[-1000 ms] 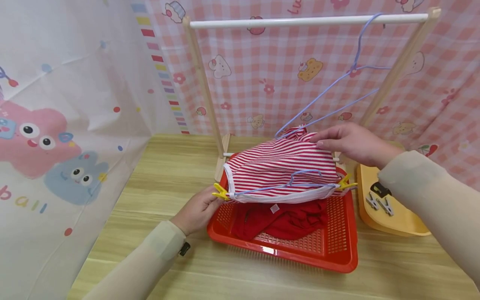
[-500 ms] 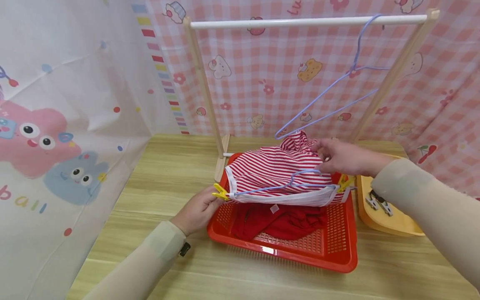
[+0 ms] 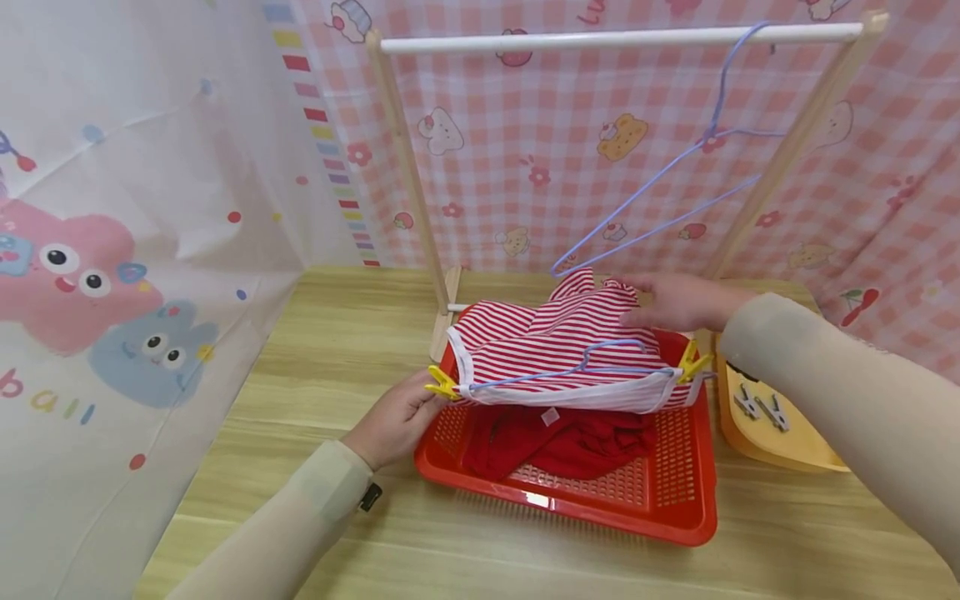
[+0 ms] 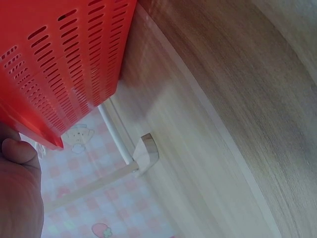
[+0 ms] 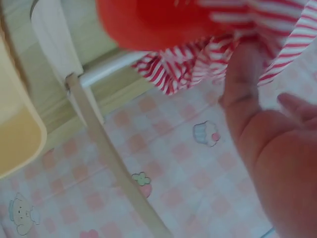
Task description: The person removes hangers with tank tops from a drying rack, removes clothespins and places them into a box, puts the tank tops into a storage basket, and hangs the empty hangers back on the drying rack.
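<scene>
A red-and-white striped garment with white trim lies over the red basket. Two yellow clothespins, the left one and the right one, fix its near edge to a blue hanger. At the left end, my left hand grips the garment's corner beside the clothespin, its fingertips partly hidden. My right hand touches the garment's far right part. In the right wrist view one finger presses on the striped cloth, and another stays apart from it.
Behind the basket stands a wooden rack with a white bar. A second blue hanger hangs from it. Dark red cloth lies in the basket. To the right, a yellow tray contains grey clips.
My right hand has come down with the far cloth and shifted along it, spreading the garment lower behind the hanger. My left hand stays in place.
</scene>
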### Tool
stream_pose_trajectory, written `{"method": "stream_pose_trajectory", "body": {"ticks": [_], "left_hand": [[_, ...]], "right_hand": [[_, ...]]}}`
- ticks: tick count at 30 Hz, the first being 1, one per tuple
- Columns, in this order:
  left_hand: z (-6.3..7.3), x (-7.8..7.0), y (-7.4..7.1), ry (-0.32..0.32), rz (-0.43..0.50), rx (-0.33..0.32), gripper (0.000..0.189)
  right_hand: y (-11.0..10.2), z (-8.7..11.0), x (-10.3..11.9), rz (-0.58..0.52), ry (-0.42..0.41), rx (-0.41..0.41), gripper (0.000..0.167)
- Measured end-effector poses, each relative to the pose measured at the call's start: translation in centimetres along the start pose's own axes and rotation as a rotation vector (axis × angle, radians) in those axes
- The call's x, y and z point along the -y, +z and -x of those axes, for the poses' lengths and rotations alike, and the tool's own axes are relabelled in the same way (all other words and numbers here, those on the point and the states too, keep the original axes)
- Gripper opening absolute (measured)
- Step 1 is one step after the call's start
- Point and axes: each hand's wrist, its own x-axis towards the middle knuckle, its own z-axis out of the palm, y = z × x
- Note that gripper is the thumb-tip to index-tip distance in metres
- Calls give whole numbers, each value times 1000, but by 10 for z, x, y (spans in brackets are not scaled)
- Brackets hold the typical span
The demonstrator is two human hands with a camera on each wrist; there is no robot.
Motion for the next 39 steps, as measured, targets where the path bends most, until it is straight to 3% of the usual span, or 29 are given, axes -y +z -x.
{"method": "stream_pose_trajectory", "body": {"ticks": [7, 13, 20, 23, 27, 31, 39], "left_hand": [[0, -3, -1, -8, 10, 2, 27], [0, -3, -1, 0, 11, 1, 26], [-1, -2, 0, 5, 12, 2, 25], [-1, -1, 0, -2, 11, 2, 25], [0, -1, 0, -21, 14, 4, 27], [1, 0, 1, -27, 10, 1, 28], [1, -1, 1, -40, 16, 7, 30]], "right_hand": [[-1, -13, -4, -48, 8, 90, 85], [4, -19, -3, -25, 37, 100, 85], [3, -19, -8, 71, 10, 93, 32], [-1, -13, -8, 77, -11, 31, 29], [-8, -1, -3, -30, -2, -30, 33], [-13, 13, 3, -145, -31, -83, 25], [-16, 36, 7, -444, -65, -110, 30]]}}
